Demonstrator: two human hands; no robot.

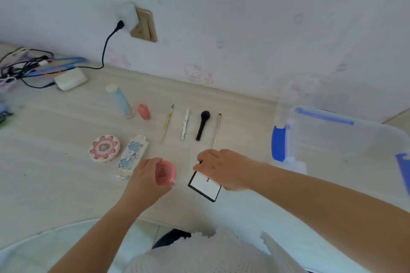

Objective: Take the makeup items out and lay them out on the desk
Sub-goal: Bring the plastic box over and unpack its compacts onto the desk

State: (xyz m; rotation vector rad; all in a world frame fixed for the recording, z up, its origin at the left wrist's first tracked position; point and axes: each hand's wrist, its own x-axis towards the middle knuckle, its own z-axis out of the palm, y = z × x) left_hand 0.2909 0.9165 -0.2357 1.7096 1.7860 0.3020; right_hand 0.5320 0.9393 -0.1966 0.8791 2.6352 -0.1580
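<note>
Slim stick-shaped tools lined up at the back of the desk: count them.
4, side by side: yellowish pen-like tool leftmost, then white stick, black brush, and thin pale brush rightmost, its near end by the right hand. None looks hidden.

This looks like a home bedroom or dressing corner, set around a pale wood-grain desk (66,184). Directly behind the desk rises a white wall with faded pink cartoon-cat wallpaper prints (198,74) and a gold-framed wall socket (145,25). At the desk's far left corner lies a tangle of black charging cables (26,64).
</note>
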